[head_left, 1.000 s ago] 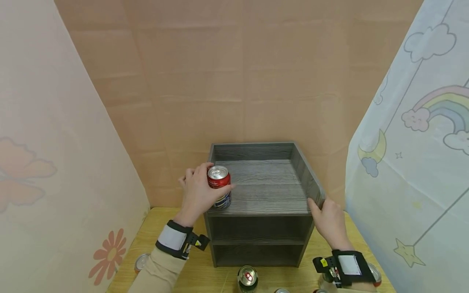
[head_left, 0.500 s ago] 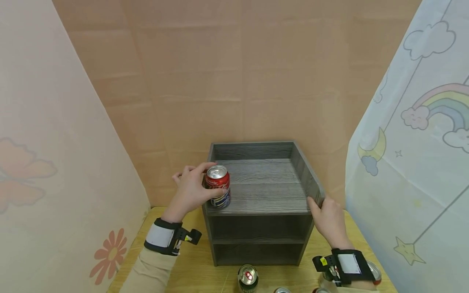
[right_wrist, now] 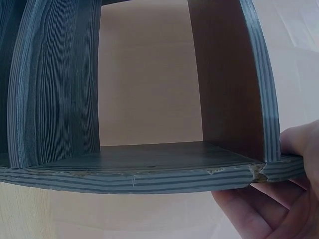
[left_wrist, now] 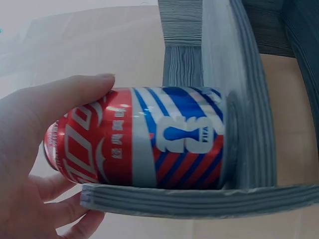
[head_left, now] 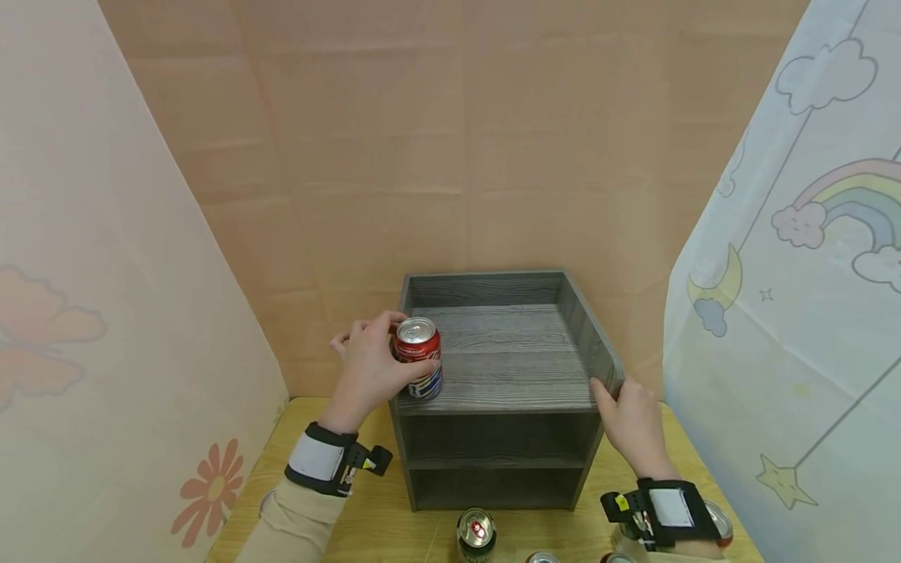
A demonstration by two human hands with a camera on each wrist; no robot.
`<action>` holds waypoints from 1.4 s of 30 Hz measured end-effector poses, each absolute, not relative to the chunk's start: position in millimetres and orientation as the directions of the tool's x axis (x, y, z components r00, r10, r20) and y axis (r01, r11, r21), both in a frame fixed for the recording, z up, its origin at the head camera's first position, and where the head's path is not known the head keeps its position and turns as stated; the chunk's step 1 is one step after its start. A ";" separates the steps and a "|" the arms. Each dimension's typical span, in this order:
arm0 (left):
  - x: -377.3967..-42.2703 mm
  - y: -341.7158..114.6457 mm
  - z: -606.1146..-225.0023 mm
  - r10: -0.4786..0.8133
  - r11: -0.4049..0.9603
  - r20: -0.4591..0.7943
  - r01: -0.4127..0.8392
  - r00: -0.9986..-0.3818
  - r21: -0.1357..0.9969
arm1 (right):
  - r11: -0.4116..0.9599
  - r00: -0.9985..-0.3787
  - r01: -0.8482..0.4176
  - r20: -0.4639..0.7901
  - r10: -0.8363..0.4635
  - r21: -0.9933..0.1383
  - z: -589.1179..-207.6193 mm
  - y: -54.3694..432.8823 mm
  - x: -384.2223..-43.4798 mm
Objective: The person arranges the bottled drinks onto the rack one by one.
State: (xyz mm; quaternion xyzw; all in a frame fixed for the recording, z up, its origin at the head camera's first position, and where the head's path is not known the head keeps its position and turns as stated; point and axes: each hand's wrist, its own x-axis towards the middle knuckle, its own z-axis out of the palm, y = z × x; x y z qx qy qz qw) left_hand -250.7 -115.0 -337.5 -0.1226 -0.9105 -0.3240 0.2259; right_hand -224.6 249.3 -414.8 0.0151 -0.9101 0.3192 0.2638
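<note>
A red and blue soda can [head_left: 417, 360] stands upright at the front left of the top board of a grey wooden shelf [head_left: 507, 352]. My left hand [head_left: 369, 363] holds it, thumb across the front and fingers round the far left. In the left wrist view the thumb lies on the can [left_wrist: 169, 139] near its lid end, and several fingers are beyond the shelf's side panel [left_wrist: 199, 201]. My right hand [head_left: 629, 426] grips the front of the shelf's right side panel; in the right wrist view, fingers are on the outer face of that panel [right_wrist: 134, 181].
A dark can [head_left: 476, 535] stands on the wooden table [head_left: 373, 493] before the shelf. More cans show at the bottom edge, and a red one [head_left: 719, 522] is beside the right wrist. Patterned cloths [head_left: 774, 313] flank the table; a tan sheet [head_left: 450, 156] hangs behind.
My left hand and the can have shifted slightly left, toward the shelf's left side panel. The right hand keeps its grip on the shelf.
</note>
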 end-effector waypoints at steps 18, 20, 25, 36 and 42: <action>-246.9 -118.5 -346.7 0.059 0.745 0.536 0.395 -0.842 0.538 | 0.791 -0.866 -0.191 0.479 0.143 -0.581 -413.6 244.1 -226.2; -245.5 -120.1 -346.5 0.054 0.741 0.547 0.401 -0.836 0.539 | 0.789 -0.868 -0.187 0.474 0.146 -0.585 -413.3 243.6 -226.1; -237.8 -129.5 -340.0 0.007 0.719 0.582 0.409 -0.813 0.562 | 0.786 -0.869 -0.187 0.472 0.147 -0.589 -413.1 243.7 -225.1; -218.2 -177.9 -329.7 -0.104 0.715 0.676 0.417 -0.730 0.561 | 0.795 -0.864 -0.186 0.482 0.148 -0.578 -413.6 248.3 -222.7; -209.6 -203.9 -327.1 -0.171 0.723 0.662 0.364 -0.729 0.587 | 0.795 -0.865 -0.187 0.481 0.145 -0.577 -414.1 249.2 -223.8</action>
